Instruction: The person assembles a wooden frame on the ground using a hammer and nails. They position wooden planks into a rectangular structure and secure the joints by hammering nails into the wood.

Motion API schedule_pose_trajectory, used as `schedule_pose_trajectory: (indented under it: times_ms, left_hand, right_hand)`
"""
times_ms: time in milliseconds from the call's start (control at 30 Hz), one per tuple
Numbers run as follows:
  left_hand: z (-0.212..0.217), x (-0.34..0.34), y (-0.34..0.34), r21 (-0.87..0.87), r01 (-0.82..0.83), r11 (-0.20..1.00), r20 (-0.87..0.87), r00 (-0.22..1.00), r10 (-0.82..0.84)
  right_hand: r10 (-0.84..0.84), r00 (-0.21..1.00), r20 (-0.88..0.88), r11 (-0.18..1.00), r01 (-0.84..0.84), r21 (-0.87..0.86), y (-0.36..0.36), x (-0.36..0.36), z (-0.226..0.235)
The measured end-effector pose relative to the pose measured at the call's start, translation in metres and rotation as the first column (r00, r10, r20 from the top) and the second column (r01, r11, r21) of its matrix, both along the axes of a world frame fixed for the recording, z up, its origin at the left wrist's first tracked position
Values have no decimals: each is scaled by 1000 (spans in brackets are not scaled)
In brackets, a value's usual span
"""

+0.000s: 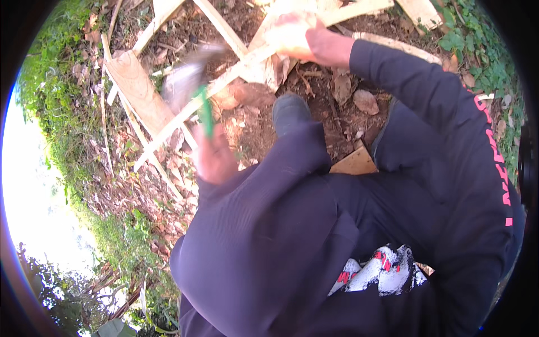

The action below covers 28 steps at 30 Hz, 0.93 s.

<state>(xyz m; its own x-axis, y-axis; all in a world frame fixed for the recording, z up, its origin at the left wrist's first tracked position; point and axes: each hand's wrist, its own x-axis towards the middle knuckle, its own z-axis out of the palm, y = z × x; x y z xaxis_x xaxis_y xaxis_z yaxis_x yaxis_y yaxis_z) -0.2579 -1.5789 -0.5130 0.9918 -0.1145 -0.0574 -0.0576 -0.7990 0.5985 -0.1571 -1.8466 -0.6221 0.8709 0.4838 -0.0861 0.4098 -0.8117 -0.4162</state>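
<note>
My left hand (216, 159) is closed round the green handle of a tool (205, 115). Its greyish metal head is smeared by motion, so its exact kind cannot be made out; it hangs over a long wooden strip (179, 117). This strip slants from lower left up to my right hand (306, 42). Strong sunlight washes out that hand's fingers, which appear closed at the strip's upper end. Beside the strip on the left lies a broad wooden board (133, 81). A crumpled pale brown leaf or scrap (273, 72) sits just below my right hand.
More wooden strips (222, 25) lie crossed on the leaf-strewn soil ahead. My dark shoe (290, 109) is close below the work. A small wooden piece (355, 162) rests between my legs. Green plants (483, 45) grow at the right, grass (56, 106) at the left.
</note>
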Motion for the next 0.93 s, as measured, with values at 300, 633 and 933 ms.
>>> schedule_pose_trajectory:
  times_ms: [300,633,933]
  left_hand:
    - [-8,4,-6,359,222,906,-62,975,-215]
    - [6,14,-3,166,57,984,-301,954,-5]
    - [-2,11,13,-125,-124,984,-219,971,95]
  right_hand:
    - [-63,958,-281,968,-9,-250,7,11,34]
    - [76,997,31,996,-74,-47,-8,14,8]
    - [-17,934,-356,972,-68,-225,1,21,30]
